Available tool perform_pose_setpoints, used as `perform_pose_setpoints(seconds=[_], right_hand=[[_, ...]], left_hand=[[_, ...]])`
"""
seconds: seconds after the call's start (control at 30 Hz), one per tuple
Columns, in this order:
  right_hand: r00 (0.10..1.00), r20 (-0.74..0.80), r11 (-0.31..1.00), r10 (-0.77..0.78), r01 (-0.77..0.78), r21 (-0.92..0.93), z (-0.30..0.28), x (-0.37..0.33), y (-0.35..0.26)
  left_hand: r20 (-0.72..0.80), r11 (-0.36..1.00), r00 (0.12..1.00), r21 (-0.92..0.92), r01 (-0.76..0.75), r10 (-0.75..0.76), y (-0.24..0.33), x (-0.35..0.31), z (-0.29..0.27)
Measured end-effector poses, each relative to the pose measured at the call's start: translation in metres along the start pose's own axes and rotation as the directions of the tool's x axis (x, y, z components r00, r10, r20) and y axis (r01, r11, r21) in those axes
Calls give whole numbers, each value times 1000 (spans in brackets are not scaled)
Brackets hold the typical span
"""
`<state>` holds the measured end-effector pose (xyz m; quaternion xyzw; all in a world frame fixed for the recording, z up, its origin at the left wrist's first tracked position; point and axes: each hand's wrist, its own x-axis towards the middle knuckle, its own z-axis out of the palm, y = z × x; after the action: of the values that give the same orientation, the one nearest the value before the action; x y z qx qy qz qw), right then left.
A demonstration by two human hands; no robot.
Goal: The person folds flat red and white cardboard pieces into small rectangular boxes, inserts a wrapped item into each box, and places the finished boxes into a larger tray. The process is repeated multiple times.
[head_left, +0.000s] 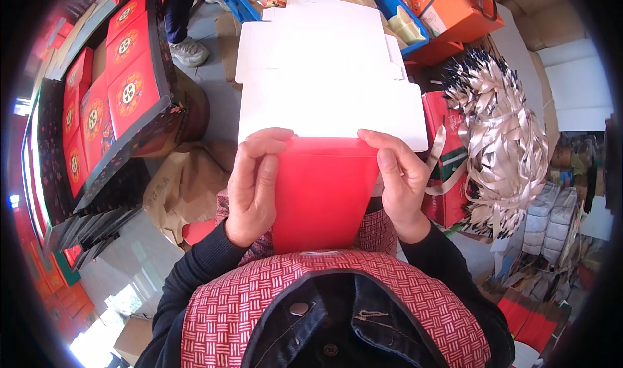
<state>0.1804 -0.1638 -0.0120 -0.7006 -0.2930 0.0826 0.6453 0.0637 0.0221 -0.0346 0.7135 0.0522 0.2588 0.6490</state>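
A red card panel point(328, 199) hangs toward my lap, with a crease running just below its upper edge. My left hand point(255, 183) pinches its upper left corner between thumb and fingers. At the upper right corner, my right hand point(403, 180) grips it the same way. Directly beyond that edge a white die-cut box blank point(324, 63) lies flat, its side flaps spread. The panel's top edge meets the blank; whether the two are one piece I cannot tell.
Left stands a dark patterned carton point(165, 118) of red boxes point(133, 92), with brown paper point(185, 183) below. A bundle of beige ribbons point(500, 154) lies right. Beyond are a blue crate point(396, 8), an orange box point(448, 18) and another person's shoe point(189, 52).
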Motion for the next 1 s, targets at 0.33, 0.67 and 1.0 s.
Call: perform_pose_setpoints(seconds=[0.33, 0.67, 1.0], right_hand=[[994, 42, 995, -98, 99, -9, 4, -9, 7], [977, 213, 999, 20, -28, 36, 3, -11, 0], [473, 712, 314, -520, 880, -355, -13, 55, -27]], left_hand=[[105, 999, 994, 36, -5, 1, 3, -1, 1], [129, 985, 990, 169, 36, -58, 4, -3, -3], [11, 797, 894, -450, 404, -447, 26, 26, -13]])
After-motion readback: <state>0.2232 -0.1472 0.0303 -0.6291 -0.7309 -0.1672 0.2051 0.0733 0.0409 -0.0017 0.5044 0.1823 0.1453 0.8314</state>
